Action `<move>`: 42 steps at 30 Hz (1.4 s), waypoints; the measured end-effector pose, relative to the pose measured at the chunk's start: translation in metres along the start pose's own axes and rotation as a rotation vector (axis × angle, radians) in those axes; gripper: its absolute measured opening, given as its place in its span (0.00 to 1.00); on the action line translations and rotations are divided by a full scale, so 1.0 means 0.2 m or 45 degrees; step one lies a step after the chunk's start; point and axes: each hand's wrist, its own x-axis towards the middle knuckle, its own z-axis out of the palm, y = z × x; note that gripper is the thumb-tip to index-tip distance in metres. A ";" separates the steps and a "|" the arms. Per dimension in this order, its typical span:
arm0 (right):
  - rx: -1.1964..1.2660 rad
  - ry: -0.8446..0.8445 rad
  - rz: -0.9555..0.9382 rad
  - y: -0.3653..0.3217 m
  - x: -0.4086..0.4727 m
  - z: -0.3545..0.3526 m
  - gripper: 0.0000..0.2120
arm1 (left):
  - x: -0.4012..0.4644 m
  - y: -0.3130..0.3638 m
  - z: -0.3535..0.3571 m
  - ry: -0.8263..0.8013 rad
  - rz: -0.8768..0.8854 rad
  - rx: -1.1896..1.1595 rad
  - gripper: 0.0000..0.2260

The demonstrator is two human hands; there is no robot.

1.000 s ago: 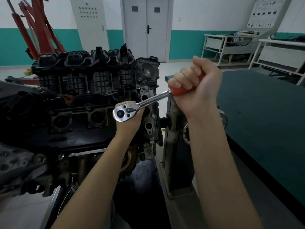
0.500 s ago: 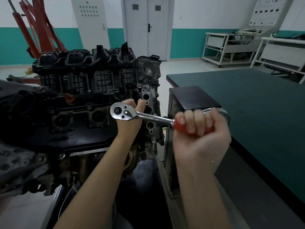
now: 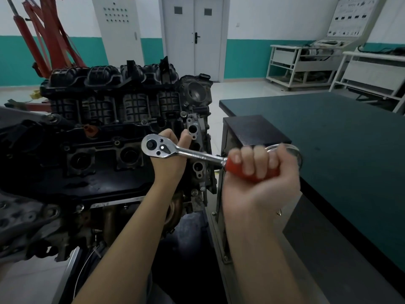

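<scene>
The room is a workshop with a pale tiled floor, white walls banded in teal, a grey double door at the back and a grey steel cabinet beside it. A red-painted tubular hoist leans in the far left corner, and white metal-framed trolleys stand along the right wall. A broad counter topped with a matt dark green mat fills the right side, with a black boxy metal stand just against its near corner. To the left sits the black, greasy engine block with its ribbed plastic manifold, all cast lumps, round ports and bolt bosses. The polished chrome ratchet wrench with the red handle is held in the air against the engine's near face, its rounded head over the block and its shaft slanting down to the right. The right hand has its fingers wrapped tight round the red grip. The left hand sits directly behind the ratchet head, thumb raised; whether its fingers clasp anything there I cannot tell.
</scene>
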 end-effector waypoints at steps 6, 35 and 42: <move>-0.015 -0.057 0.022 -0.02 0.01 -0.01 0.21 | 0.01 -0.02 0.00 -0.040 -0.006 0.016 0.24; -0.317 -0.230 0.367 -0.06 0.37 0.26 0.19 | 0.02 -0.03 -0.03 -0.154 0.007 0.156 0.15; 0.008 -0.048 0.028 -0.03 0.03 -0.03 0.19 | -0.01 -0.01 -0.02 -0.108 0.015 0.101 0.19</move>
